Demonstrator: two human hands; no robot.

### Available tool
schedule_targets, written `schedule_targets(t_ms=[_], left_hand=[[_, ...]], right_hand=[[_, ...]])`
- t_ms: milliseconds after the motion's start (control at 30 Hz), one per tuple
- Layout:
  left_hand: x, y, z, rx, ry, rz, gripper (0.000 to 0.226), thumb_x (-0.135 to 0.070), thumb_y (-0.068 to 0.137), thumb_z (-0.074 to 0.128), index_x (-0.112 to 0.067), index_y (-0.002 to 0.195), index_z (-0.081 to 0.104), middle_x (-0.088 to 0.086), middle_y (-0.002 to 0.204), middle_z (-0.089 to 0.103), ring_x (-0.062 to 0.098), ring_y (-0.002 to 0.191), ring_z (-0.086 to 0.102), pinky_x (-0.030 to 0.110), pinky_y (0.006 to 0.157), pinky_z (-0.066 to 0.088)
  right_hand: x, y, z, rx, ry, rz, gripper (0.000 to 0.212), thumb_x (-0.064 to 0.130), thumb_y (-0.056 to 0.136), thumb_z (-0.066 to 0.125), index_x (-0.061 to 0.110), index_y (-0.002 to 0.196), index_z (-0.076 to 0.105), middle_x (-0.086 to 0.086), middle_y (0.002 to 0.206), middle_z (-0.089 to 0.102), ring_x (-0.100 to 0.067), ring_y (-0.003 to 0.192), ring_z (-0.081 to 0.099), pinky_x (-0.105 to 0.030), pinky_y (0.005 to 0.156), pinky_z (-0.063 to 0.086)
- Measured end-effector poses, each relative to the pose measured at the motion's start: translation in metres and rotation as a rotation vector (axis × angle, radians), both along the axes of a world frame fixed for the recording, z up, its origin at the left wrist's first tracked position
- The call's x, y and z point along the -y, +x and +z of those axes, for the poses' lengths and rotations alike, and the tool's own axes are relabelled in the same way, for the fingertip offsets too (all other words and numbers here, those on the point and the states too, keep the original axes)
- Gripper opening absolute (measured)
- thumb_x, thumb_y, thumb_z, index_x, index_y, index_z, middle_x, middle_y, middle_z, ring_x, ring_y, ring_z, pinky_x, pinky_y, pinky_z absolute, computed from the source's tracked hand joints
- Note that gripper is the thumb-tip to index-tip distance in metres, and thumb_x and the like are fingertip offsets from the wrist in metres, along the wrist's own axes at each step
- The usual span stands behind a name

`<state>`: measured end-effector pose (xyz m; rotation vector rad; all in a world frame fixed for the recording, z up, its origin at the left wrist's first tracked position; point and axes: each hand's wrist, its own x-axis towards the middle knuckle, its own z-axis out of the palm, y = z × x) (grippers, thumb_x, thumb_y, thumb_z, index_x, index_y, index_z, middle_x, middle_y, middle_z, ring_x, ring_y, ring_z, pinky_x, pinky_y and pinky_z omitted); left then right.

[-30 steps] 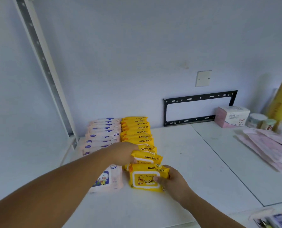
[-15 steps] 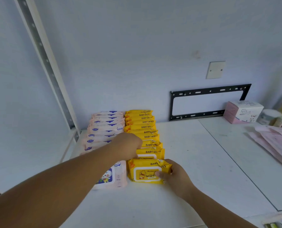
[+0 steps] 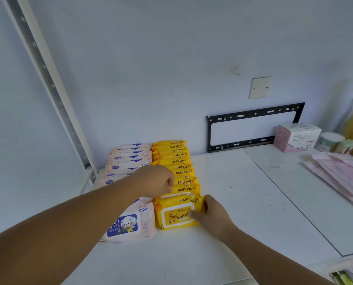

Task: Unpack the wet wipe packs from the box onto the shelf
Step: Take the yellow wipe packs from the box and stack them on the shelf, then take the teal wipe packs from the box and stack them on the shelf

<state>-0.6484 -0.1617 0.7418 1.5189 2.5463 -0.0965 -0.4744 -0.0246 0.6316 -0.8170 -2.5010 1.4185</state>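
— While both hands are up there, where's the pack rn?

— Front of the yellow row (image 3: 178, 161) on the white shelf (image 3: 233, 192). It's the soft yellow plastic wipe pack w/ the duck label (image 3: 174, 215), leaning back on the ones behind. My right hand (image 3: 213, 218) pinches its right edge: thumb on the face by the lid label, other fingers round the side. My left hand (image 3: 153, 181) is at the row's left side, fingers curled in. Can't tell if they grip a pack or just rest against it.

— How'll it handle?

— I'd guess light-ish, squashy, film a bit slick. The soft body prob. sags if taken by a corner, so hold both short sides or go flat across the stiffer lid. Not fragile, but a hard squeeze could pop the lid.

— Room to move?

— Left is tight. The row of pale pink wipe packs (image 3: 130, 156) sits right against the yellow one, and the front pink pack w/ the blue label (image 3: 130, 222) lies flat just beside mine. Past that is the slanting white metal upright (image 3: 48, 83). The right is open shelf as far as the panel seam (image 3: 284, 193). The white-and-pink N95 carton (image 3: 297, 136) and the flat pink packets (image 3: 340, 175) are well apart. The front edge is near, so I'd say this row is about full and a new one should start to the right. Box isn't in view.
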Motion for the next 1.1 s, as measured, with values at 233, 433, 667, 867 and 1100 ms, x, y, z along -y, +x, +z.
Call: schedule_targets(t_ms=[233,433,667,867,1100], left_hand=[[-0.026,0.033,0.002,0.053,0.107,-0.085,0.021,-0.047,0.09,0.064,-0.034,0.105,0.07,-0.016,0.102,0.068,0.004,0.094,0.062,0.033,0.083,0.055],[-0.07,0.085,0.005,0.096,0.078,-0.202,0.022,-0.046,0.09,0.064,-0.033,0.107,0.069,-0.016,0.102,0.068,0.004,0.095,0.061,0.03,0.084,0.053],[-0.146,0.165,0.005,0.142,0.028,-0.341,0.021,-0.047,0.091,0.064,-0.034,0.108,0.068,-0.017,0.106,0.067,0.005,0.093,0.059,0.026,0.077,0.047],[-0.219,0.275,-0.015,0.237,-0.033,-0.485,0.015,-0.046,0.089,0.066,-0.038,0.102,0.068,-0.021,0.098,0.063,0.003,0.093,0.061,0.029,0.088,0.052],[-0.266,0.4,-0.052,0.327,-0.101,-0.577,0.021,-0.048,0.087,0.068,-0.034,0.103,0.071,-0.02,0.094,0.064,-0.004,0.082,0.058,0.02,0.073,0.045]], right_hand=[[-0.023,0.035,0.002,0.018,0.12,-0.046,0.04,0.045,0.084,0.074,0.021,0.112,0.057,0.005,0.106,0.061,-0.015,0.095,0.061,-0.026,0.081,0.048],[-0.066,0.097,0.02,0.021,0.221,-0.101,0.009,0.033,0.09,0.066,0.026,0.094,0.062,0.011,0.087,0.064,-0.007,0.078,0.06,-0.02,0.069,0.046],[-0.115,0.211,0.041,0.074,0.321,-0.195,0.012,0.031,0.091,0.065,0.021,0.097,0.065,0.006,0.093,0.069,-0.015,0.087,0.065,-0.031,0.078,0.055],[-0.153,0.346,0.034,0.162,0.296,-0.302,0.023,0.037,0.09,0.069,0.02,0.105,0.066,0.009,0.093,0.067,-0.011,0.084,0.063,-0.023,0.073,0.05],[-0.182,0.479,0.012,0.289,0.256,-0.369,0.023,0.039,0.091,0.069,0.017,0.1,0.067,0.001,0.096,0.069,-0.018,0.088,0.065,-0.036,0.08,0.054]])
